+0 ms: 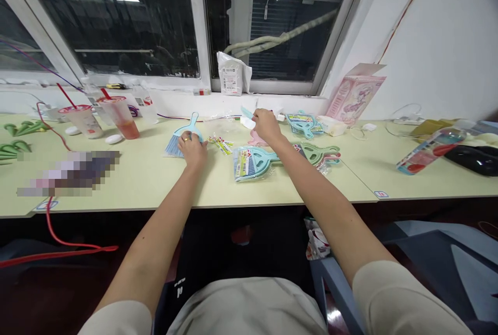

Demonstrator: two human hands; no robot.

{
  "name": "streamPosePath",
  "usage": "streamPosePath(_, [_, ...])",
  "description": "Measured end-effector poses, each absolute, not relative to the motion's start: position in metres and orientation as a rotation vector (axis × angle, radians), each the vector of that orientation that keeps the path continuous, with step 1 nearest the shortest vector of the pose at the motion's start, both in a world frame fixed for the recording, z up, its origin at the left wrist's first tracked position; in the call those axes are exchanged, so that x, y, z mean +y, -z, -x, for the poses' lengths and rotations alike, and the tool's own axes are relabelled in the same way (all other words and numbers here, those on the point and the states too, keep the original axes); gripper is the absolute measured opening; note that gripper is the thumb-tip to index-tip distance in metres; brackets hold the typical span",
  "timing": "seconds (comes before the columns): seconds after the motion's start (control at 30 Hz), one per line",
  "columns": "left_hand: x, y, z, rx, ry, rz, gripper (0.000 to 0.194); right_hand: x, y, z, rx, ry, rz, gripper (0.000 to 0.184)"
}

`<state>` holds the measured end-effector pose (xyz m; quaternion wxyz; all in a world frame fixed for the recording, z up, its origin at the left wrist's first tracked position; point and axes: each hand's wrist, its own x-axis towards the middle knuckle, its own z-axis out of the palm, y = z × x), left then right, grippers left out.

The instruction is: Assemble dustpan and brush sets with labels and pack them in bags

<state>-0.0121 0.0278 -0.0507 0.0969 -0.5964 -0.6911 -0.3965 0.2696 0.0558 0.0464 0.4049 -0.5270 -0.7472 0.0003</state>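
"In the head view, where are the hands?"
"The left hand point(193, 149) lies over the blue brush point(174, 144), left of centre in the frame. Its fingers are bent; I can't tell whether they grip or only rest there."
"And the right hand point(266, 126)?"
"Mid-frame, fingers closed on a blue piece point(246, 112). The hand hides most of it, and part of the pink piece point(256, 139) below."
"Any writing?"
"The loose labels point(222, 145) between the hands carry print too small to read. Same for the blue pack point(261, 161) at centre and the white packet point(230, 78) at upper centre. The right arm point(319, 184) covers part of the green pack point(321, 153)."
"Further out?"
"A patch point(70, 171) at middle left is pixelated. The pink box point(357, 91), upper right, shows a drawn figure, its lettering illegible. A black thing point(476, 159) is cut by the right edge."
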Motion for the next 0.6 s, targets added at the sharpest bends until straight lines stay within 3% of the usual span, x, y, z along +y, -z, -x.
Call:
streamPosePath(0.1, [0.025, 0.048, 0.009, -1.982, 1.209, 1.797, 0.03, 0.049, -0.038, -0.269, -1.721, -0.213, 1.095, 0.011])
streamPosePath(0.23, [0.019, 0.044, 0.002, -1.988, 1.151, 1.822, 0.031, 0.037, -0.014, -0.267, -1.404, -0.516, 0.973, 0.034])
streamPosePath(0.33, [0.015, 0.042, -0.001, -2.048, 1.068, 1.803, 0.039, 0.032, 0.0, -0.269, -1.248, -0.533, 1.004, 0.044])
streamPosePath(0.47, [0.016, 0.047, -0.001, -2.179, 0.924, 1.693, 0.045, 0.032, 0.007, -0.281, -1.157, -0.503, 0.995, 0.039])
streamPosePath(0.6, [0.024, 0.057, 0.003, -2.263, 0.758, 1.681, 0.045, 0.033, 0.011, -0.293, -1.076, -0.679, 0.83, 0.037])
